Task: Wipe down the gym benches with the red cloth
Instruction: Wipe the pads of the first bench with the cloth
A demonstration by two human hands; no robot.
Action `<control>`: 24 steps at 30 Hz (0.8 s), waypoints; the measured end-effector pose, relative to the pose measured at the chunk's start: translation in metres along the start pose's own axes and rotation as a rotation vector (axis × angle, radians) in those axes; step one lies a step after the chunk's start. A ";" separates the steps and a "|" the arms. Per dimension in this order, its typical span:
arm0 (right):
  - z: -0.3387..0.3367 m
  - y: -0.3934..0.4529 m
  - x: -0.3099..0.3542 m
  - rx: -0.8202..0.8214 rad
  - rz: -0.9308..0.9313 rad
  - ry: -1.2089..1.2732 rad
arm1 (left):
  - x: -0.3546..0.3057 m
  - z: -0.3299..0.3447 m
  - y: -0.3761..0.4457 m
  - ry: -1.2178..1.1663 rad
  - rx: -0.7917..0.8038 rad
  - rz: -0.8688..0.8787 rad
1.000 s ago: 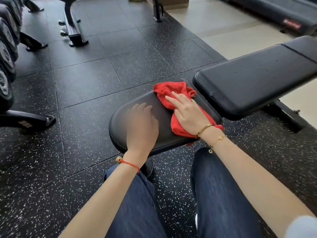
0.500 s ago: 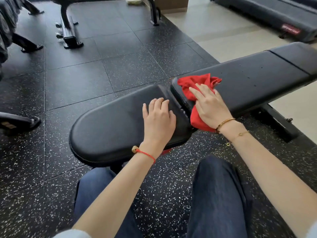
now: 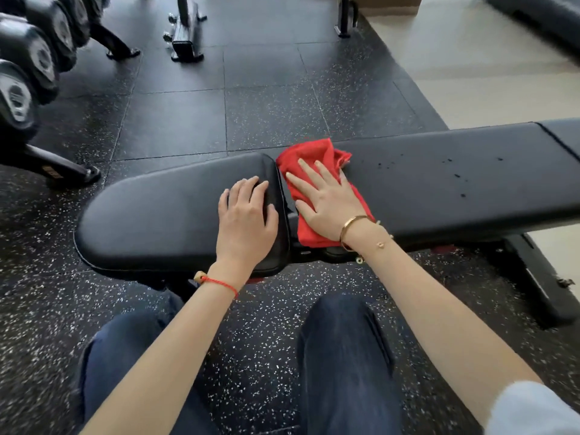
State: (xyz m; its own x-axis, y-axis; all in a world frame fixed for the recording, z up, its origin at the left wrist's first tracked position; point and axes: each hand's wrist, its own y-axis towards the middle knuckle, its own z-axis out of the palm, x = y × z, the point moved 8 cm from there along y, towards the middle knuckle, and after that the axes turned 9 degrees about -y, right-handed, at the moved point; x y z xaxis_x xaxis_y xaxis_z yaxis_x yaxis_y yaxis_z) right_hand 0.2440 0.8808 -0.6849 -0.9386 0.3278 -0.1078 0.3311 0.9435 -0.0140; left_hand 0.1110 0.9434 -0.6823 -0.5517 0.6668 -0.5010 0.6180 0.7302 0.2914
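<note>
A black padded gym bench runs across the view, with a short seat pad (image 3: 157, 211) on the left and a long back pad (image 3: 439, 183) on the right. The red cloth (image 3: 309, 155) lies crumpled on the left end of the back pad, next to the gap between the pads. My right hand (image 3: 326, 199) presses flat on the cloth with fingers spread and straight. My left hand (image 3: 246, 221) rests palm down on the right end of the seat pad, fingers loosely bent. Dark wet spots (image 3: 456, 175) dot the back pad to the right of the cloth.
Black dumbbells (image 3: 28, 58) sit on a rack at the far left, its foot (image 3: 62, 171) on the speckled rubber floor. Another bench frame (image 3: 185, 36) stands at the back. The bench's own leg (image 3: 539, 277) juts out at the right. My knees are below the bench.
The red cloth and my right hand went from the seat pad across the gap onto the back pad. My left hand slid right along the seat pad. The camera view shifted right.
</note>
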 end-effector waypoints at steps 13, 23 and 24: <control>0.009 0.021 -0.079 0.029 0.108 0.142 | -0.005 -0.001 -0.002 0.045 -0.062 -0.009; 0.010 -0.045 -0.087 -0.077 -0.070 0.150 | -0.004 -0.005 0.000 0.040 -0.113 0.010; 0.011 -0.039 -0.098 -0.056 -0.034 0.155 | -0.004 -0.004 0.000 0.037 -0.106 0.006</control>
State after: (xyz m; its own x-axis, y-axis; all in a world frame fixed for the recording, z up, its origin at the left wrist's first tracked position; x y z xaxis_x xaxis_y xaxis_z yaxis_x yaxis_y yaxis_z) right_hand 0.3242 0.8114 -0.6850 -0.9542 0.2954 0.0465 0.2973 0.9539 0.0413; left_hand 0.1108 0.9415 -0.6771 -0.5699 0.6748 -0.4688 0.5595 0.7366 0.3800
